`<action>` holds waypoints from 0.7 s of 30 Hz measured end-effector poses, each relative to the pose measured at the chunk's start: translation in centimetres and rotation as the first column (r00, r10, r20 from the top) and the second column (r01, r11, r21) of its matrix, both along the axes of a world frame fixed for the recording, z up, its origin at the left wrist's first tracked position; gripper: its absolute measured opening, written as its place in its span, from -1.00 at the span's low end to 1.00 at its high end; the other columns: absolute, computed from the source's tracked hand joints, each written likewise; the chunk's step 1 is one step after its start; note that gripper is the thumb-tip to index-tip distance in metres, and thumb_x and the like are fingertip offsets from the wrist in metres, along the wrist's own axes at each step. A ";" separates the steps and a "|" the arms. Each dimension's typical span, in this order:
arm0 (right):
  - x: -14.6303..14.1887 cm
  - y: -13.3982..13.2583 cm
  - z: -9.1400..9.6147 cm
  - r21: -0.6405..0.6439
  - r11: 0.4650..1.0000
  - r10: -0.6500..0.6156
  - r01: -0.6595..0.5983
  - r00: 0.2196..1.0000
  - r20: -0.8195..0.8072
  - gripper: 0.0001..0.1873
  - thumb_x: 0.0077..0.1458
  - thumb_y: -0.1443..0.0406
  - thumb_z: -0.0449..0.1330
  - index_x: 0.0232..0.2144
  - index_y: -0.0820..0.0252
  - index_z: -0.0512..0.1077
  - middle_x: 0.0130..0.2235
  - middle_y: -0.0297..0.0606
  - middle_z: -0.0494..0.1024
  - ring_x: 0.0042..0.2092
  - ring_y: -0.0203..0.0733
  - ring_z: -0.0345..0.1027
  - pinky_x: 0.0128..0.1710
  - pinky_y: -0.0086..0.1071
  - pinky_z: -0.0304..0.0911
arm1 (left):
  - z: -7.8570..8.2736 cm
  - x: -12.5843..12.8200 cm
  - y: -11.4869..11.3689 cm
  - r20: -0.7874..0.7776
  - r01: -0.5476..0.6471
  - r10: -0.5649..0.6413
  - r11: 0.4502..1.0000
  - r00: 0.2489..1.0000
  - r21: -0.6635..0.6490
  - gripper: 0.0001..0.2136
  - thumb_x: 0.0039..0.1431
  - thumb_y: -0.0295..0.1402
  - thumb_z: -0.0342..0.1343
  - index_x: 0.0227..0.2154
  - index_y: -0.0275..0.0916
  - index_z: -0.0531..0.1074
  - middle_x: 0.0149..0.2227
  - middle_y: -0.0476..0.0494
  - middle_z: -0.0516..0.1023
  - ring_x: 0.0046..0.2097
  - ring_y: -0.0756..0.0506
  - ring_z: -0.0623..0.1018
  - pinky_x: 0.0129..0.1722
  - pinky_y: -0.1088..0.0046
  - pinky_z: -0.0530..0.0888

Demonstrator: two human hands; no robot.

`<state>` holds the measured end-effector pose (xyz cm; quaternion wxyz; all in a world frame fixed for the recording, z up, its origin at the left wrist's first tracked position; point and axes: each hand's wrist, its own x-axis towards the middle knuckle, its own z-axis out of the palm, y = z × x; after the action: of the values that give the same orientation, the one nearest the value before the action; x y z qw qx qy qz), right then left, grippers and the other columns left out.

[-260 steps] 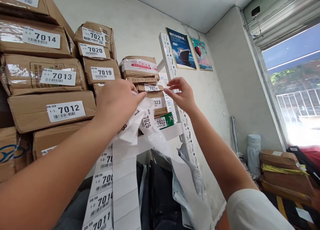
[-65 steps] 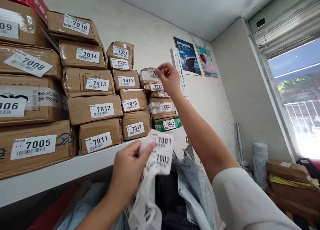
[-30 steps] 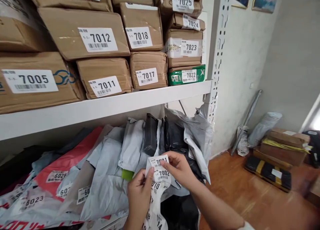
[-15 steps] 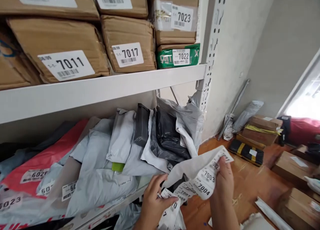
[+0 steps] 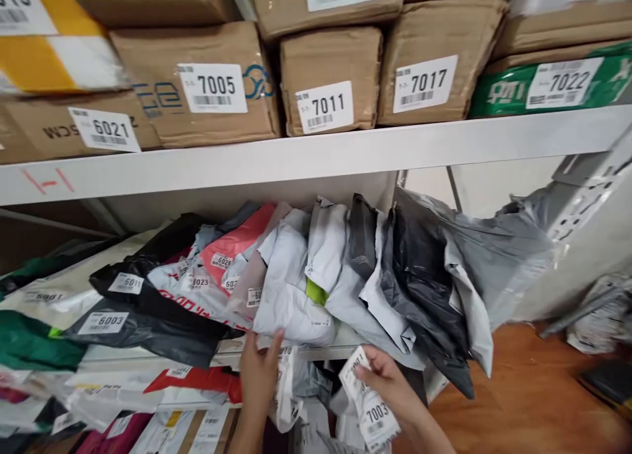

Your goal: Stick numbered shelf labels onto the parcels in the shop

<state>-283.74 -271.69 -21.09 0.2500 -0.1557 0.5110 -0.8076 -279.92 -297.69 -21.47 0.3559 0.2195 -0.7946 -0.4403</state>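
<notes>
In my right hand [image 5: 388,378] is a strip of white number labels [image 5: 378,420], pinched between thumb and fingers near its top end; 7003 reads clearly on it. My left hand [image 5: 261,372] is at the shelf's front edge, below a pale grey mailer bag [image 5: 291,296]. Another length of labels [image 5: 286,391] hangs beside its thumb, held there, though the exact grip is partly hidden. Behind my hands, bagged parcels lean side by side, among them a black plastic bag [image 5: 427,270] and a pink bag [image 5: 239,243] labelled 6026.
Cardboard boxes such as one labelled 7011 [image 5: 330,79] stand on the upper shelf, behind its white beam [image 5: 316,148]. More parcels lie on a lower level, including a red bag [image 5: 197,383]. A large grey bag [image 5: 498,256] leans at the right, above the wooden floor [image 5: 523,388].
The view has swung left, bringing more of the shelf into sight. My hands have moved apart, and the label strip now hangs down instead of stretching up between them.
</notes>
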 end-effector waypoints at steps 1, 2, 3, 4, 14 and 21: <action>-0.4 -1.9 -0.5 -0.022 0.999 0.046 -0.046 0.999 0.005 -0.68 -0.04 0.13 0.39 -0.40 0.27 0.47 -0.48 -0.31 0.52 -0.50 -0.38 0.33 -0.48 -0.53 0.15 | 0.3 -0.5 0.4 0.036 0.029 -0.027 0.999 0.999 -0.036 -0.55 0.16 0.02 0.09 -0.09 -0.26 0.38 -0.13 -0.29 0.57 -0.15 -0.26 0.58 -0.22 0.27 0.51; -0.9 -3.4 -1.0 -0.045 0.997 0.062 -0.061 0.998 0.011 -0.69 -0.02 0.13 0.38 -0.38 0.27 0.48 -0.47 -0.30 0.54 -0.49 -0.38 0.35 -0.47 -0.53 0.16 | 0.6 -1.0 1.1 0.063 0.045 -0.040 0.995 0.997 -0.086 -0.56 0.21 0.00 0.04 -0.09 -0.30 0.40 -0.18 -0.32 0.58 -0.15 -0.28 0.59 -0.20 0.23 0.50; -1.4 -4.6 -1.4 -0.072 0.996 0.061 -0.059 0.998 0.021 -0.70 -0.01 0.14 0.37 -0.36 0.26 0.49 -0.47 -0.30 0.55 -0.49 -0.37 0.37 -0.45 -0.52 0.17 | 1.0 -1.4 2.1 0.088 0.050 -0.037 0.987 0.995 -0.151 -0.57 0.25 -0.02 -0.01 -0.12 -0.33 0.42 -0.23 -0.34 0.59 -0.17 -0.29 0.59 -0.21 0.22 0.50; -1.9 -5.5 -2.0 -0.105 0.993 0.051 -0.047 0.998 0.038 -0.71 -0.02 0.15 0.38 -0.35 0.26 0.50 -0.47 -0.30 0.56 -0.48 -0.35 0.39 -0.43 -0.51 0.20 | 1.4 -1.8 3.3 0.115 0.055 -0.029 0.972 0.993 -0.229 -0.58 0.28 -0.06 -0.04 -0.15 -0.36 0.44 -0.26 -0.36 0.59 -0.19 -0.30 0.59 -0.22 0.21 0.50; -4.5 -8.4 -5.3 -0.331 0.921 -0.112 0.205 0.954 0.278 -0.81 -0.09 0.29 0.42 -0.38 0.21 0.54 -0.46 -0.34 0.59 -0.47 -0.29 0.42 -0.41 -0.47 0.28 | 3.2 -3.7 4.1 0.276 0.184 -0.079 0.908 0.958 -0.377 -0.67 0.34 -0.26 -0.08 -0.05 -0.39 0.44 -0.17 -0.39 0.61 -0.23 -0.26 0.63 -0.30 0.32 0.49; -4.7 -8.5 -6.4 -0.348 0.924 -0.057 0.161 0.955 0.291 -0.78 -0.03 0.29 0.38 -0.29 0.24 0.54 -0.36 -0.26 0.62 -0.34 -0.26 0.49 -0.29 -0.44 0.35 | -0.4 -2.7 -2.9 -0.011 0.110 -0.109 0.988 0.994 0.110 -0.53 0.20 -0.02 0.05 -0.02 -0.29 0.42 -0.05 -0.34 0.59 -0.02 -0.27 0.57 -0.06 0.24 0.47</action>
<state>-288.45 -280.24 -27.52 0.2392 -0.0569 0.3190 -0.9153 -282.58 -300.56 -21.87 0.3207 0.1936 -0.7790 -0.5029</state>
